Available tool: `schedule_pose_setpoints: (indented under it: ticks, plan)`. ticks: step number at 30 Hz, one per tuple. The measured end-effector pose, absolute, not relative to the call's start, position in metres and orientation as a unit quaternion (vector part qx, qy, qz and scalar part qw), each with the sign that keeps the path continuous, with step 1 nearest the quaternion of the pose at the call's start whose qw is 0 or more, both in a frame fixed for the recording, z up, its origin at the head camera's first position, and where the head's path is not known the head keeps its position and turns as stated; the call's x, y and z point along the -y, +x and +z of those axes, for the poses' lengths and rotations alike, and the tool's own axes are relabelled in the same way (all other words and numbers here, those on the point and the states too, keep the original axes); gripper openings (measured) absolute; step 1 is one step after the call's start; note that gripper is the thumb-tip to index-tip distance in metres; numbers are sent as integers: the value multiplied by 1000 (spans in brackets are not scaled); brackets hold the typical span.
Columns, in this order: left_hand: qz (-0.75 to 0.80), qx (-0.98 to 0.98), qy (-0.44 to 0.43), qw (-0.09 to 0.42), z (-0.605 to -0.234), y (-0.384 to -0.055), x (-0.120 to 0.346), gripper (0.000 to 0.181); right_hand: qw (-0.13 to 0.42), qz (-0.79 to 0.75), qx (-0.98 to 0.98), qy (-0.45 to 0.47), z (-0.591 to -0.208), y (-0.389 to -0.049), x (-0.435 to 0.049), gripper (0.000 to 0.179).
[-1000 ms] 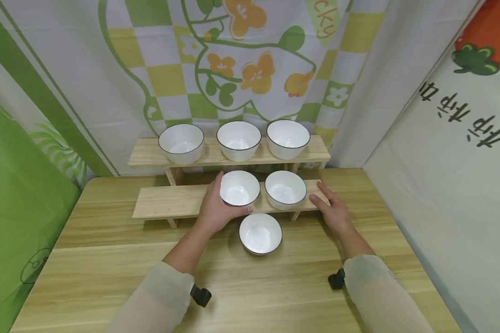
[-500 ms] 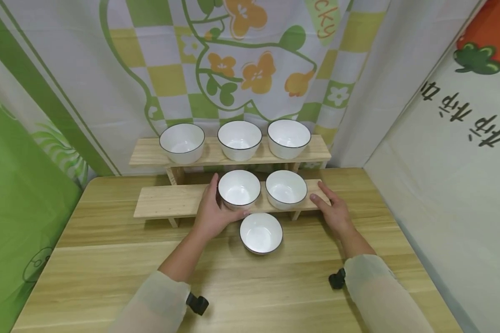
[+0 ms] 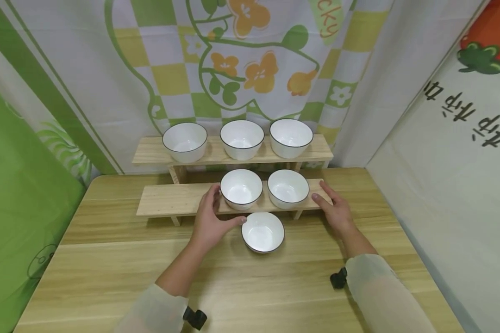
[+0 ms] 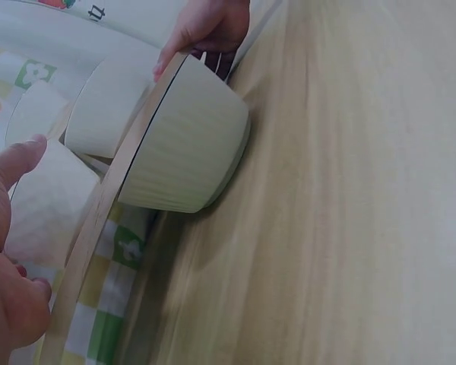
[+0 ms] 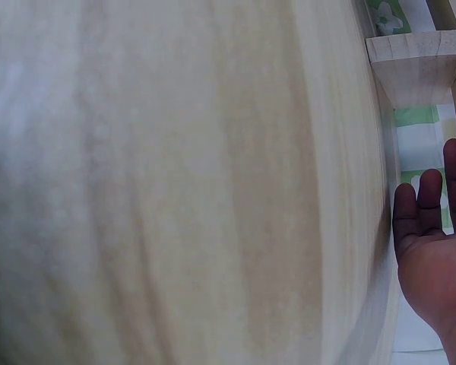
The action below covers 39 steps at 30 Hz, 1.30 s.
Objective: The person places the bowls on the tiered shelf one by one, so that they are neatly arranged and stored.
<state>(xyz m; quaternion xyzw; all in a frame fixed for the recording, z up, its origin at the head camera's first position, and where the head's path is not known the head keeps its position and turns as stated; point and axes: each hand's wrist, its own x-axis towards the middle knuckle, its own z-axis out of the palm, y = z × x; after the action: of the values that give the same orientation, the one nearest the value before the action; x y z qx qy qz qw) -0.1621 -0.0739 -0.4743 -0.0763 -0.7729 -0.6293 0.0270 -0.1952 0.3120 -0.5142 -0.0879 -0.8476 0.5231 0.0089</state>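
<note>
Two white bowls with dark rims stand on the lower plank of a wooden shelf (image 3: 168,201): a middle bowl (image 3: 241,188) and a right bowl (image 3: 289,188). My left hand (image 3: 208,222) is beside the middle bowl, thumb and fingers spread, fingertips close to its left side; contact cannot be made out. Its thumb tip comes near the rim of a third bowl (image 3: 263,232) on the table. At the plank's right end, my right hand (image 3: 337,213) rests with thumb on top; the right wrist view shows its other fingers (image 5: 429,201) straight below the plank.
On the upper plank (image 3: 152,150) stand three more white bowls, a left one (image 3: 185,143), a centre one (image 3: 242,140) and a right one (image 3: 291,138). A patterned curtain (image 3: 171,78) hangs behind. The wooden table (image 3: 121,273) extends in front.
My left hand has let go of the middle bowl and drawn back to the left and toward me, its thumb leaving the bowl's front. The right hand stays at the plank's end.
</note>
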Motion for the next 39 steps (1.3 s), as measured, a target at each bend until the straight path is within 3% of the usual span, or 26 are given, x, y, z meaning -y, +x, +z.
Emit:
schedule_pose_setpoints:
  ticks: [17,26,39]
  plan:
    - [-637,764,-68,76,-501,-127,72,92,10,525,846,-93,-518,-197,-316,78]
    - [-619,781,-77,33,-517,-119,65,92,17,533,841,-94,-518,-197,-315,78]
    - [-622,777,-76,-55,-522,-115,47,116,16,541,836,-93,-517,-197,-311,78]
